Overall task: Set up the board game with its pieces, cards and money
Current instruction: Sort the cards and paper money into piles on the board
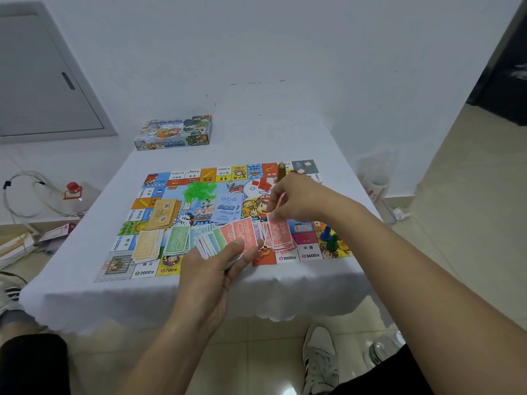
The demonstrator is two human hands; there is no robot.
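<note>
The colourful game board [286, 257] lies flat on the white tablecloth. My left hand [219, 266] grips a fanned stack of play money [228, 236], red 10000 notes on top. My right hand [302, 199] pinches a red note above a red money pile [281, 238] on the board's near side. Sorted piles lie to the left: green 500 notes [177, 240], tan notes [147, 245] and tan cards [165, 213]. A blue card stack [228, 209], green plastic houses [199, 191], red pieces [263, 185], a die [230, 184] and blue and green pawns [329, 238] sit on the board.
The game box [174, 134] rests at the table's far left corner. A brown piece [281, 171] stands near the board's far edge. Left of the table are a clear bottle with a red cap [72, 191] and cables. My shoe [320, 360] is on the tiled floor.
</note>
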